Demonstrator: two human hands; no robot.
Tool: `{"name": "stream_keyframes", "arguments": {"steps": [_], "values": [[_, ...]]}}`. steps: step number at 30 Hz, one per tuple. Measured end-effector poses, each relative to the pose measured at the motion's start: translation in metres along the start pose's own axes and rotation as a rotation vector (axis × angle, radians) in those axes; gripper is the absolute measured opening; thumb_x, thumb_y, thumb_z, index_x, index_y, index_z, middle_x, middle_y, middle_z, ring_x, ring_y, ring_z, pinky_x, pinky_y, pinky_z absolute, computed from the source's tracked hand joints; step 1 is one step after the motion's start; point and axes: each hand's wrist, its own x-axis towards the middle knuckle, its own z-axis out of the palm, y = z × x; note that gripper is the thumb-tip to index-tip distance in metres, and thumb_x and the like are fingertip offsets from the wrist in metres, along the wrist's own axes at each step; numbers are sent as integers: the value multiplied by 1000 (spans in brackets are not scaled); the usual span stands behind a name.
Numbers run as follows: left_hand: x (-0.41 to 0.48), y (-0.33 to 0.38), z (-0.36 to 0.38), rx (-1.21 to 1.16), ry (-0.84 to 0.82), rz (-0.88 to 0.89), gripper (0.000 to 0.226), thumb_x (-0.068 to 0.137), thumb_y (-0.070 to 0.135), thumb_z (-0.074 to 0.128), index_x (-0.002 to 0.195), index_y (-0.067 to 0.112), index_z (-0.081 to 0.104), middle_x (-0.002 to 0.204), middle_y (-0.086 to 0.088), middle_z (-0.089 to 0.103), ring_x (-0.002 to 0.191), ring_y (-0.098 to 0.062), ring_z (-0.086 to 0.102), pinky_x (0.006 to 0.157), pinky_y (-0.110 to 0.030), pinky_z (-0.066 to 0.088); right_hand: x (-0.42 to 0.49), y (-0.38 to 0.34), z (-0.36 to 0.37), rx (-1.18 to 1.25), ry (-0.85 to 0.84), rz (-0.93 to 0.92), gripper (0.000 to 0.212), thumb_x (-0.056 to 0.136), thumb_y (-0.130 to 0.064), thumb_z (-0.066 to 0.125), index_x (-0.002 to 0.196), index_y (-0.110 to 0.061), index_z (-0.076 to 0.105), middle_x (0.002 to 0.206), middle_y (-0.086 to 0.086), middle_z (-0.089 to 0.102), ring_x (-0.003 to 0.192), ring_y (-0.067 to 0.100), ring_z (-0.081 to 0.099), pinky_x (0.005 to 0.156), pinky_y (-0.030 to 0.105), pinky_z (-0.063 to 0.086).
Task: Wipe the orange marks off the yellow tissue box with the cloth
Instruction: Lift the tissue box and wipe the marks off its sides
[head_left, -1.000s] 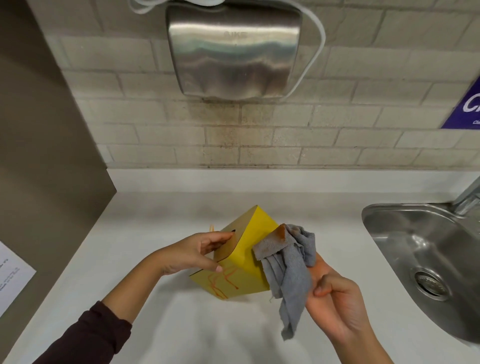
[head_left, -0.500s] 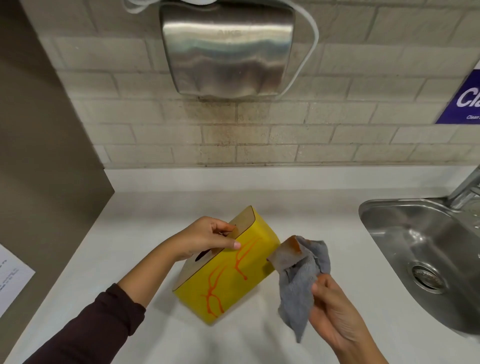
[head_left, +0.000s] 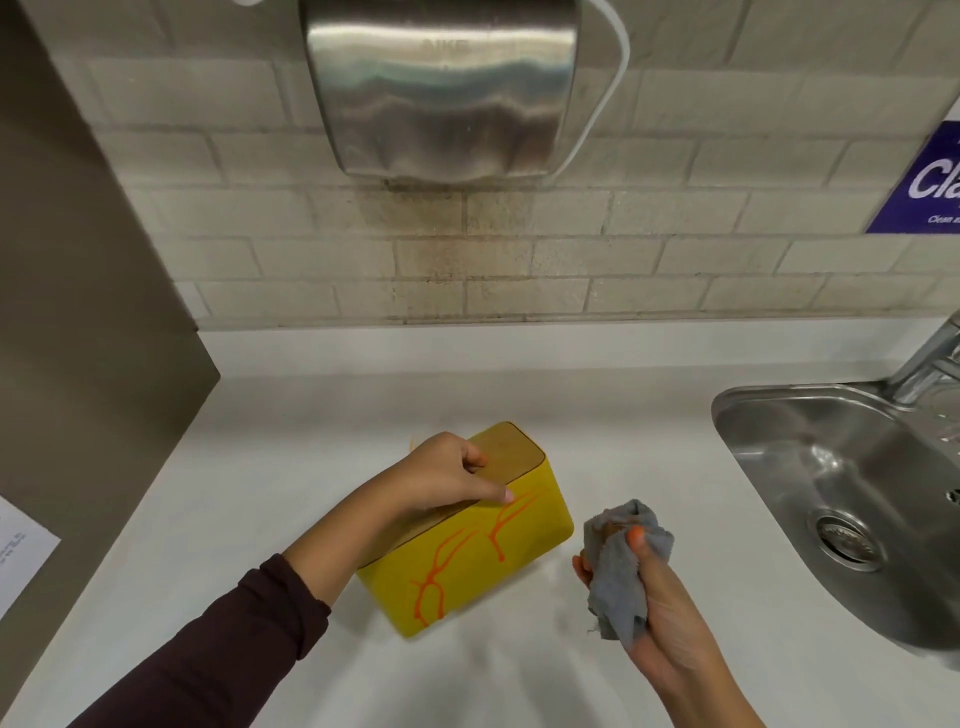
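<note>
The yellow tissue box (head_left: 530, 545) sits on the white table (head_left: 260, 467), tipped a little so its long yellow side faces us, and the orange marks (head_left: 498, 535) run all across that side. The left hand (head_left: 441, 480) grips the box from above, fingers curled over the wooden lid, steadying it. The right hand (head_left: 665, 618) is off to the side, near the box but clear of it, bunching the grey cloth (head_left: 613, 582) tight in its fist, with an orange smudge showing on the top fold. The sink (head_left: 810, 467) is further right. By the look of it, this side hasn't been wiped yet. Next, I'd say, the cloth needs to come across and press flat on those lines while the left hand braces the box against sliding.
</note>
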Motion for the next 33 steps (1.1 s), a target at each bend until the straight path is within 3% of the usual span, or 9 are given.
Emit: {"name": "stream_keyframes", "arguments": {"steps": [4, 8, 11, 16, 19, 23, 26, 29, 33], "values": [[7, 7, 3, 116, -29, -12, 73, 59, 56, 75, 114, 10, 64, 110, -4, 67, 97, -16, 63, 83, -33, 50, 4, -5, -10, -342, 45, -168, 21, 64, -26, 72, 85, -27, 73, 88, 8, 75, 84, 23, 71, 64, 29, 58], [17, 13, 10, 227, -115, -7, 45, 60, 59, 71, 75, 18, 63, 71, -4, 55, 67, -16, 53, 61, -31, 38, 5, -9, -8, -521, 104, -288, 44, 57, -9, 85, 96, -18, 65, 84, 5, 73, 82, 25, 68, 57, 20, 54], [23, 15, 15, 224, -157, -20, 38, 65, 56, 71, 56, 20, 62, 53, 6, 48, 55, -11, 47, 53, -26, 34, 7, -9, -6, -707, 268, -388, 68, 58, -3, 87, 106, -20, 42, 88, -4, 64, 75, 9, 66, 57, 22, 47], [29, 16, 12, 205, -202, -45, 48, 70, 57, 66, 93, 16, 74, 88, -5, 72, 76, -15, 63, 67, -30, 48, 17, -1, -5, -864, 260, -547, 54, 67, 1, 79, 85, -34, 42, 88, -5, 59, 73, 1, 62, 57, 12, 47], [30, 13, 11, 193, -205, -49, 49, 74, 60, 62, 96, 17, 73, 92, -8, 72, 75, -16, 62, 69, -30, 48, 26, 7, 11, -942, 216, -623, 44, 73, 7, 71, 95, -25, 50, 107, 6, 51, 88, -2, 57, 72, 3, 44], [29, 7, 10, 159, -204, -71, 51, 78, 63, 54, 102, 21, 71, 103, -8, 69, 89, -19, 63, 83, -36, 50, 29, 27, 27, -1065, 63, -677, 47, 80, 6, 57, 114, -26, 49, 122, -5, 32, 106, -19, 43, 81, -5, 35], [28, 1, 4, 262, -208, -34, 51, 86, 63, 39, 117, 30, 62, 121, -7, 61, 110, -24, 54, 99, -40, 41, 34, 33, 28, -1090, 20, -676, 53, 84, 7, 54, 119, -32, 46, 125, -18, 29, 109, -20, 40, 82, -5, 35], [21, -17, -12, 381, -180, -30, 52, 89, 65, 28, 123, 36, 55, 126, -1, 55, 115, -20, 42, 100, -39, 23, 44, 31, 28, -1098, -4, -669, 48, 85, 5, 54, 122, -26, 50, 124, -25, 27, 108, -20, 41, 81, -5, 35], [8, -46, -21, 197, -211, 7, 48, 90, 60, 32, 133, 41, 44, 120, 12, 52, 115, -13, 42, 97, -28, 30, 51, 32, 28, -1019, -32, -664, 45, 86, 0, 58, 116, -33, 51, 124, -23, 32, 111, -17, 42, 84, -3, 36]]}}
